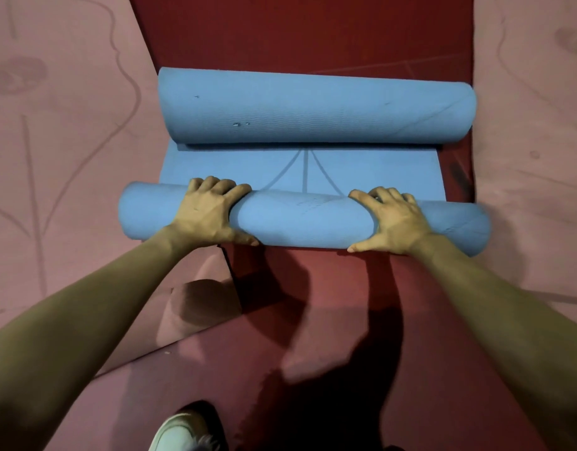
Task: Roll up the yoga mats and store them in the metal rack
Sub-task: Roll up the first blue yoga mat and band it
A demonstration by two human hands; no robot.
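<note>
Left hand (212, 213) grips the blue mat (300, 219) on its near roll, fingers (215, 185) curled over the top, right hand (394, 219) likewise further right; beyond lie a flat line-printed strip and a second fatter roll, all on a red mat (329, 288).

white shoe (178, 432) | bottom edge | partly cut off | in shadow

Between rolls: narrow flat strip of blue mat (248, 170), walled by far roll (313, 109) and near roll (300, 219).
Near side: bare red mat (329, 288) open; pink roll (199, 307) at its left edge.
</note>
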